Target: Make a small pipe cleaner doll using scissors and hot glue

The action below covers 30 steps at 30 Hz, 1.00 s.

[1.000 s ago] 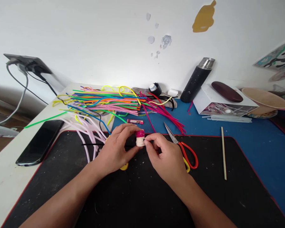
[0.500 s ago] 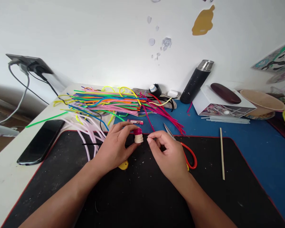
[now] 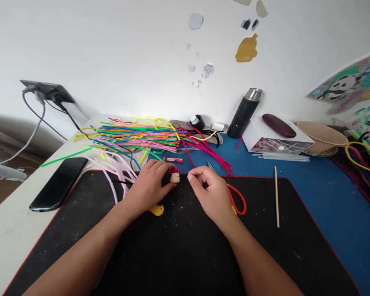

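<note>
My left hand (image 3: 149, 181) is closed around a small coiled roll (image 3: 174, 178), magenta at the top and cream below, which looks wound from pipe cleaners. Its far side is hidden by my fingers. Just to the right, my right hand (image 3: 214, 195) pinches thumb and forefinger together. Whatever is between those fingertips is too small to make out. Scissors with red handles (image 3: 244, 202) lie partly under my right hand. A yellow piece with a small hole (image 3: 157, 210) shows below my left hand on the black mat (image 3: 185, 250).
Many coloured pipe cleaners (image 3: 142, 137) are heaped at the back, with pale lilac ones (image 3: 112, 181) nearer. A phone (image 3: 58, 183) lies at left. A thin stick (image 3: 276, 197), a black flask (image 3: 244, 114), a white box (image 3: 255, 133) and a beige bowl (image 3: 320, 133) stand or lie rightward.
The head view has tilted up and turned right, so things sit further left. Both hands keep nearly the same pose; the roll is tipped slightly and more covered by my left fingers.
</note>
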{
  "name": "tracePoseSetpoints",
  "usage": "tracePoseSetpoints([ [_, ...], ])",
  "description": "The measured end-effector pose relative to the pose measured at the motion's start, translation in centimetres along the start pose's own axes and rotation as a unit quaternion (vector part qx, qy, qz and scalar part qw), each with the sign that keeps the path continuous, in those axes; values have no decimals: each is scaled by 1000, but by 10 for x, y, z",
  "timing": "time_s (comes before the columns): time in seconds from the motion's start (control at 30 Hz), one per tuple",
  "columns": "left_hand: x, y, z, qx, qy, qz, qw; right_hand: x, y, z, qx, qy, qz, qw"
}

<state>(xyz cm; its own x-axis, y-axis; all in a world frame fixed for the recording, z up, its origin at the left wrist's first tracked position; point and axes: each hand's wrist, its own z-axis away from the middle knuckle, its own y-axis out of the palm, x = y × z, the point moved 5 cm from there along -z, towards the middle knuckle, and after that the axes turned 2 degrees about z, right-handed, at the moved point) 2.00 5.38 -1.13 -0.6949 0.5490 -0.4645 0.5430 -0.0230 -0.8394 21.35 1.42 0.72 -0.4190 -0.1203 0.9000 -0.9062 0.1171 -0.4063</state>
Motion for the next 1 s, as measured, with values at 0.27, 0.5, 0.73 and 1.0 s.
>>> tracePoseSetpoints([
  [0.27,5,-7,-3,-33,-62,113,991,-8,0,-3,6,16,4,1000],
  [0.5,4,-16,1,-41,-101,225,968,-8,3,-3,29,26,-16,999],
  [0.73,3,-18,4,-47,-109,299,947,-13,8,-3,39,13,25,999],
  [1.0,8,-18,4,-69,-125,333,932,-17,12,-1,39,-26,150,988],
])
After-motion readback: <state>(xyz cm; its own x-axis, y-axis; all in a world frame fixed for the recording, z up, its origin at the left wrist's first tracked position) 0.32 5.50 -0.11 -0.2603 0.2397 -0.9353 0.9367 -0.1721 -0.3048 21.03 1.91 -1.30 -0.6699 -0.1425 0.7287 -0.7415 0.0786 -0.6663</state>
